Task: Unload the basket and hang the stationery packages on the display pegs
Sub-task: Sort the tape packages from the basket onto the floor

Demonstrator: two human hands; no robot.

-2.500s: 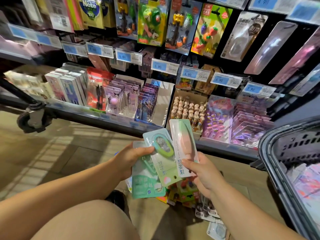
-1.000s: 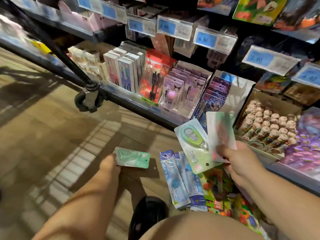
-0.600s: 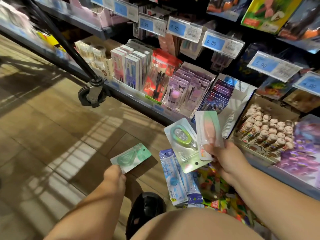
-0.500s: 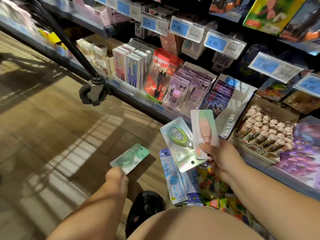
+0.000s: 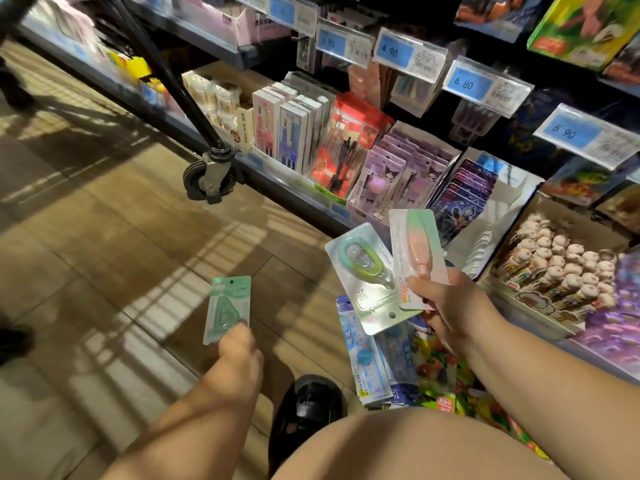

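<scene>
Green package pinched above left hand, over floor.

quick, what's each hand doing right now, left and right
Left hand: holds one green package by its lower end.
Right hand: grips two packages fanned together, the green-ring package and the pink package.

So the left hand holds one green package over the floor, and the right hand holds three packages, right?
Not quite. In the head view the right hand holds two packages, not three: a blister pack with a green dispenser and a pink-and-green pack. The left hand does hold one green package over the floor.
</scene>
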